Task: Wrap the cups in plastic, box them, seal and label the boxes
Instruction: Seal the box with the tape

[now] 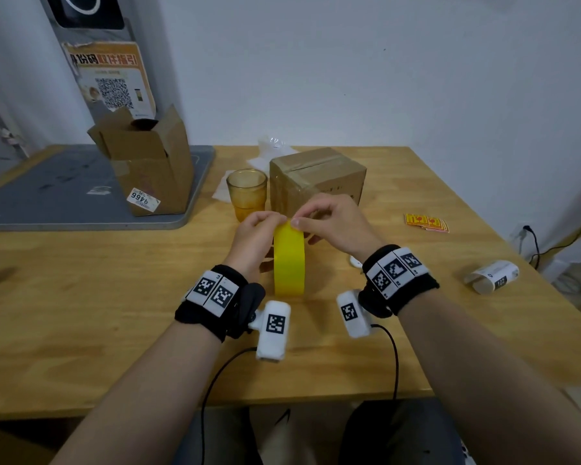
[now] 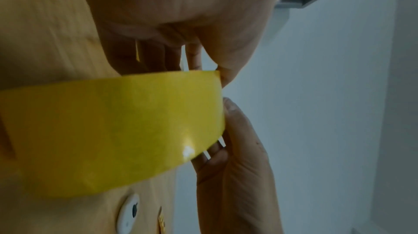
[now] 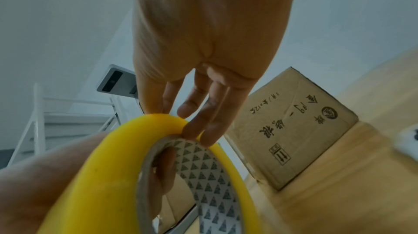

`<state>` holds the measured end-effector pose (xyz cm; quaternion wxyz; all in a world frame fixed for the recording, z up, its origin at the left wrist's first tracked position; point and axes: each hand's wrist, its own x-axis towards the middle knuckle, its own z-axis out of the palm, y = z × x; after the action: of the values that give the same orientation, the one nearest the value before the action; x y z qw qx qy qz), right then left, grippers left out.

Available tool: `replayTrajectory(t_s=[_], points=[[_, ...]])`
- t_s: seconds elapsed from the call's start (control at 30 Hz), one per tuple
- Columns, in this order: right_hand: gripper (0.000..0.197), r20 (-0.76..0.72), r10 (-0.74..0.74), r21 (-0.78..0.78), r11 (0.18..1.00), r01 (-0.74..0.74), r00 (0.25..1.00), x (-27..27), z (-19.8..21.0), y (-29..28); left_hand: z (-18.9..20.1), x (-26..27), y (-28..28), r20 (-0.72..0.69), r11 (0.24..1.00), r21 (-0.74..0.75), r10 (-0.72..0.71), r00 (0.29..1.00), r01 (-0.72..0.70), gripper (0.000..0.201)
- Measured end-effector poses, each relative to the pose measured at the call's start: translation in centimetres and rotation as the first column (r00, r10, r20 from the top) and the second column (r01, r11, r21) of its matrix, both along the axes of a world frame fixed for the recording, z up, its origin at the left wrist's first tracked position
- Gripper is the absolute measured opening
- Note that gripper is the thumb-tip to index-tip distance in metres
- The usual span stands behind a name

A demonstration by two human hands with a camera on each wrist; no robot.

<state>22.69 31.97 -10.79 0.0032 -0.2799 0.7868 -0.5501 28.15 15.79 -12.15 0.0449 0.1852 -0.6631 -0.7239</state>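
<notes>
Both hands are gripping the upright yellow tape roll [image 1: 289,260] above the surface [image 1: 81,297]: left hand [image 1: 254,234] steadying, right hand [image 1: 332,221] picking at its top. The end may be slipping or tearing unevenly.

both forearms forward, wrists raised; left hand [image 1: 254,236] and right hand [image 1: 336,223] fingers curled, fingertips meeting, pinching.

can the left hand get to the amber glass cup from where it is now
Probably yes, once freed. The amber glass cup stands just beyond the left hand with nothing between, but that hand grips the yellow tape roll.
</notes>
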Motion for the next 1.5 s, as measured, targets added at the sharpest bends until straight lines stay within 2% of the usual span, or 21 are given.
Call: replayTrajectory(t_s=[0.1,0.2,0.3,0.37,0.43,0.5,0.6,0.73,0.8,0.9,0.93,1.0,1.03,1.1,1.17,1.2,1.3,1.33,1.37,1.43,1.5], points=[[0.004,-0.062,0.028,0.066,0.998,-0.023,0.998,0.0,0.6,-0.2,0.3,0.1,-0.3,0.002,0.999,-0.012,0.043,0.999,-0.043,0.020],[0.011,-0.108,0.024,0.200,0.980,-0.002,0.994,-0.2,1.6,-0.8,0.8,-0.1,-1.5,0.008,0.992,-0.062,0.107,0.994,-0.107,0.039],[0.032,-0.126,0.009,0.326,0.945,0.033,0.992,-0.1,2.2,-2.0,1.3,-0.5,-4.0,-0.002,0.969,-0.173,0.179,0.984,-0.177,0.045],[0.046,-0.138,-0.100,0.280,0.950,0.135,0.985,-1.2,2.1,-2.5,1.3,-0.8,-6.1,-0.008,0.944,-0.254,0.214,0.977,-0.209,0.044],[0.043,-0.199,-0.238,0.258,0.923,0.285,0.951,-3.0,1.9,-2.9,1.1,-1.2,-8.2,-0.009,0.913,-0.342,0.235,0.972,-0.224,0.042],[0.042,-0.289,-0.324,0.357,0.837,0.416,0.901,-4.9,1.7,-3.0,0.7,-1.8,-10.0,-0.003,0.868,-0.447,0.242,0.970,-0.218,0.045],[0.046,-0.270,-0.354,0.521,0.728,0.445,0.895,-6.3,1.7,-3.6,0.1,-3.0,-11.5,0.055,0.763,-0.627,0.248,0.967,-0.160,0.050],[0.037,-0.283,-0.366,0.509,0.726,0.462,0.887,-7.7,1.0,-4.2,-1.5,-4.2,-11.9,0.181,0.644,-0.764,0.280,0.943,-0.044,0.041],[0.029,-0.313,-0.395,0.461,0.732,0.502,0.864,-8.2,0.7,-4.2,-2.1,-4.7,-11.7,0.212,0.618,-0.786,0.260,0.942,0.006,0.037],[0.026,-0.335,-0.392,0.457,0.727,0.512,0.857,-8.3,0.8,-4.0,-2.1,-5.7,-11.6,0.252,0.617,-0.785,0.239,0.938,0.054,0.037],[0.026,-0.331,-0.383,0.470,0.726,0.502,0.863,-8.4,1.0,-3.7,-1.8,-5.9,-11.4,0.216,0.614,-0.790,0.263,0.940,0.009,0.036],[0.028,-0.314,-0.359,0.483,0.737,0.473,0.879,-8.5,1.1,-3.0,-0.5,-6.2,-10.4,0.041,0.576,-0.804,0.304,0.952,-0.149,0.025],[0.029,-0.304,-0.345,0.481,0.748,0.456,0.888,-8.7,1.1,-2.4,0.2,-6.2,-9.3,-0.028,0.598,-0.781,0.259,0.965,-0.183,0.017],[0.029,-0.278,-0.304,0.451,0.796,0.403,0.911,-8.9,1.1,-0.8,1.1,-6.3,-6.6,-0.096,0.736,-0.666,0.080,0.992,-0.124,0.005],[0.027,-0.251,-0.254,0.401,0.851,0.339,0.934,-8.9,1.2,1.2,1.1,-6.3,-4.3,-0.148,0.826,-0.560,-0.032,0.989,-0.057,0.006],[0.027,-0.240,-0.229,0.381,0.871,0.309,0.943,-8.9,1.2,2.3,0.9,-6.4,-3.4,-0.196,0.832,-0.551,-0.058,0.979,-0.062,0.010],[0.032,-0.228,-0.174,0.317,0.917,0.242,0.958,-9.3,0.8,4.9,0.8,-7.6,-1.0,-0.368,0.744,-0.653,-0.147,0.918,-0.142,0.031],[0.033,-0.219,-0.171,0.298,0.926,0.232,0.961,-9.6,0.5,5.4,0.9,-8.1,-0.1,-0.396,0.744,-0.651,-0.160,0.904,-0.153,0.038],[0.033,-0.203,-0.182,0.289,0.928,0.236,0.962,-10.0,0.2,5.8,1.1,-8.7,0.6,-0.398,0.774,-0.616,-0.143,0.906,-0.149,0.045],[0.039,-0.152,-0.239,0.296,0.915,0.275,0.959,-10.2,-0.1,6.2,1.4,-10.2,1.5,-0.310,0.863,-0.492,-0.050,0.949,-0.115,0.057],[0.056,-0.097,-0.314,0.285,0.900,0.328,0.945,-10.5,-0.3,6.6,1.1,-11.4,1.9,-0.184,0.926,-0.375,-0.026,0.983,-0.046,0.067]])
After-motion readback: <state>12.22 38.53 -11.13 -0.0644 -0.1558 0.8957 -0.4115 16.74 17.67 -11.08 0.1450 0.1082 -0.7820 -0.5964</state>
